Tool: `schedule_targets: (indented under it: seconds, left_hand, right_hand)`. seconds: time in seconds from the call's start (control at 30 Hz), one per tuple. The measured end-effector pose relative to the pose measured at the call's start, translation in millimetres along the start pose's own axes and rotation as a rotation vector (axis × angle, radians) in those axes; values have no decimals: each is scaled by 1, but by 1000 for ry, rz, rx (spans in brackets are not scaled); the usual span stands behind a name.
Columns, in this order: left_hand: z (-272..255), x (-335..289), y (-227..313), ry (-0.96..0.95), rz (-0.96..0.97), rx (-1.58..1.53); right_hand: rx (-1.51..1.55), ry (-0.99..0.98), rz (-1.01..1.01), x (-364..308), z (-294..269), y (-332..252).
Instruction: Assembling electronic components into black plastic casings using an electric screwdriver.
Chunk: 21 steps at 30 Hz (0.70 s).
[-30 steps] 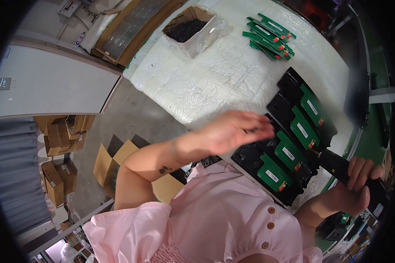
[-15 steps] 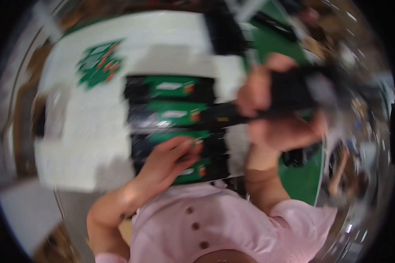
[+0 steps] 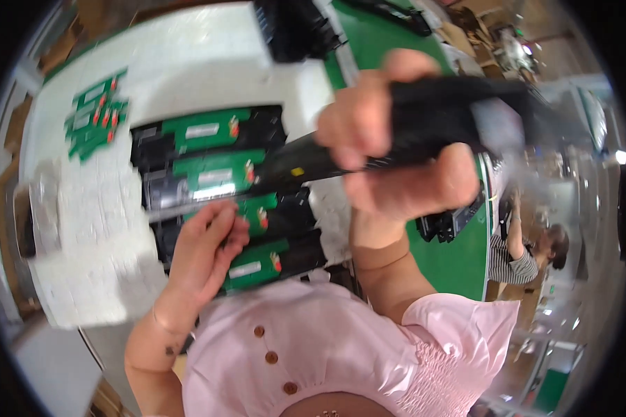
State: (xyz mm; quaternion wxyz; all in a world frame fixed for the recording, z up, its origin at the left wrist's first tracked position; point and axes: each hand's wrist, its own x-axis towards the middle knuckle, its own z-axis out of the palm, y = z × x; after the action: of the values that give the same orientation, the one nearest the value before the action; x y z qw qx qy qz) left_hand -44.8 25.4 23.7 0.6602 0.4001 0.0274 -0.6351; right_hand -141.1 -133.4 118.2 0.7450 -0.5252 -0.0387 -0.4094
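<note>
Several long black plastic housings, each with a green circuit board (image 3: 202, 131) on it, lie in rows on the white table in front of me. My left hand (image 3: 205, 243) rests over the nearer rows, its fingers curled together by a green board's edge; whatever is between them is hidden. Raised over the right side of the rows, my right hand (image 3: 389, 139) is wrapped round a long black tool (image 3: 438, 111). The tool tapers to a narrow front end with a small yellow mark, pointing left at the boards. Blur hides its exact kind and tip.
A loose pile of green boards (image 3: 94, 118) lies at the far left of the white table (image 3: 139, 62). Black parts (image 3: 295, 31) stand at its far edge. More black parts (image 3: 452, 219) rest on a green surface (image 3: 459, 264) to the right. Another person (image 3: 518, 254) sits farther right.
The whole view has shifted, so the table and housings appear farther left. My right hand still grips the black tool above the rows, and my left fingers have curled in more.
</note>
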Motion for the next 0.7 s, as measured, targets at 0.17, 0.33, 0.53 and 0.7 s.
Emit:
schedule_targets:
  seconds: [0.17, 0.33, 0.53, 0.7]
  left_hand:
    - [1, 9, -5, -35, -18, -149]
    - [0, 10, -11, -116, -41, -351]
    - [0, 10, -16, -180, -33, -347]
    - [-2, 12, -16, -258, -36, -381]
  right_hand:
    - [-76, -247, -112, -13, 10, -23]
    - [-51, -226, -66, -22, 13, -18]
    - [-85, -212, -43, -26, 17, -17]
    - [-75, -232, -13, -23, 18, -16]
